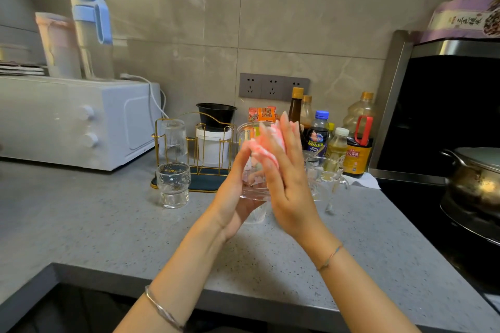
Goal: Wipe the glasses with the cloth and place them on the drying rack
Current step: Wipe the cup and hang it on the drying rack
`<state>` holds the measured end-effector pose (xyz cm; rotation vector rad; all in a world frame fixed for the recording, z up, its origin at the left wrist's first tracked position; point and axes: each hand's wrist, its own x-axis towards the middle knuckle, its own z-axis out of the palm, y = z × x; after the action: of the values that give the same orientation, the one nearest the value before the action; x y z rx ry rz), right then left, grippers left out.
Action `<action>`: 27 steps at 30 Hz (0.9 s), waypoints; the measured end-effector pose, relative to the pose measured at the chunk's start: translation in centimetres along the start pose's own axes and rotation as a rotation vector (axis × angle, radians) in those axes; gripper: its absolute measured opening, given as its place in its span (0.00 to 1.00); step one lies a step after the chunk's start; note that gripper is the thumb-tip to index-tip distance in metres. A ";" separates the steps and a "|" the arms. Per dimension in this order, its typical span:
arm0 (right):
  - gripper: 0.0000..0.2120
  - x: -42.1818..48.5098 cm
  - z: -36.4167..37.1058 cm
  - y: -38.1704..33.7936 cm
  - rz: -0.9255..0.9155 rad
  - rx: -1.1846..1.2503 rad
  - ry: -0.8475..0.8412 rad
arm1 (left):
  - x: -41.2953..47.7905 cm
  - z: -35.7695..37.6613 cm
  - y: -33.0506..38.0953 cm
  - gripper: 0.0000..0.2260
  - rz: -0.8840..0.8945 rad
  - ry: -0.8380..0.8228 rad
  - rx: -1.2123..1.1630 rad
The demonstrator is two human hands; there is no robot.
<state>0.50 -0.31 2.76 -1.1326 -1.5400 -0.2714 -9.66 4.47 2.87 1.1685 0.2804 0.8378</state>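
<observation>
Pink cloth [266, 143] lies pressed against the raised glass [253, 186] under the right hand's [288, 184] nearly straight fingers. The left hand [234, 203] cups the glass from below, fingers curved round it, near the drying rack [208, 184]. Wiping well likely means turning the glass steadily under even pressure, with the supporting grip kept secure.

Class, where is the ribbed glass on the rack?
Head view, left of centre: ribbed glass at the left end of the drying rack, beside the white oven.
</observation>
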 end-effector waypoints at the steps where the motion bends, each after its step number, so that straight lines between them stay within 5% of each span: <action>1: 0.21 0.6 -0.3 0.0 0.025 0.048 0.016 | 0.0 -0.1 0.0 0.25 -0.010 -0.007 -0.010; 11: 0.22 -2.6 1.8 -0.8 0.066 0.137 -0.052 | 0.3 -0.3 0.3 0.30 0.004 -0.016 -0.229; 22: 0.22 -2.3 1.2 -0.2 -0.109 -0.104 -0.113 | 0.5 -0.6 0.5 0.27 -0.007 -0.041 -0.066; 27: 0.24 0.5 0.2 0.2 -0.046 -0.067 -0.052 | 0.2 -0.6 0.4 0.23 -0.022 -0.053 -0.105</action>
<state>0.63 0.20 3.07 -1.1654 -1.6148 -0.3293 -10.10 5.07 3.03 1.0862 0.2029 0.7914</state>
